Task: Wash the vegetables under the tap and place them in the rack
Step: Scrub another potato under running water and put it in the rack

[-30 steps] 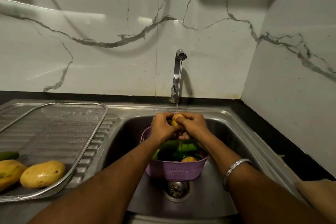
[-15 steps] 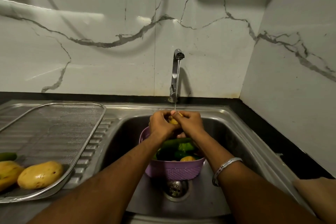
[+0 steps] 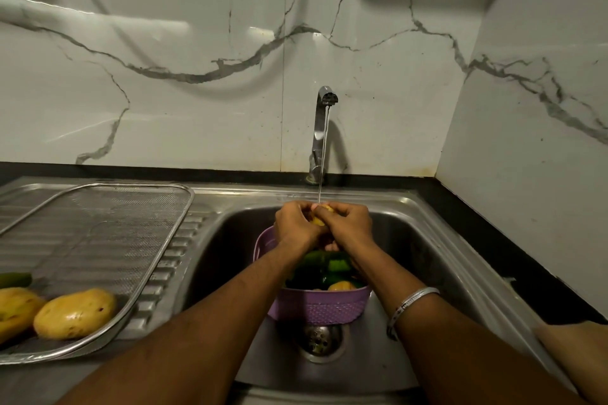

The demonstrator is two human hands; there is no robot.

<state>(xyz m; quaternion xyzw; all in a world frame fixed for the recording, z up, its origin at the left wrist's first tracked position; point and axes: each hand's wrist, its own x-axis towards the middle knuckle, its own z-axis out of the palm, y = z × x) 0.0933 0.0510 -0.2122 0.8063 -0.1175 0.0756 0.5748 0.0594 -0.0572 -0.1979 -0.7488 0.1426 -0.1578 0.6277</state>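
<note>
- Head view: both hands meet under the tap (image 3: 324,128), which runs a thin stream; we judge this placement puts the small yellow vegetable (image 3: 319,217) directly in the water.
- Left hand (image 3: 296,227) and right hand (image 3: 350,227) curl around that vegetable, gripping it between them, mostly hiding it.
- The purple basket (image 3: 316,306) sits in the sink (image 3: 427,240) directly below, so drips fall inside.
- The rack (image 3: 108,240) on the counter, left of the sink, holds yellow vegetables (image 3: 75,313), presumably washed.

Lilac woven-pattern basket (image 3: 317,307), yellow potatoes (image 3: 75,313), grey-veined white marble wall (image 3: 164,43), black counter (image 3: 493,240).
</note>
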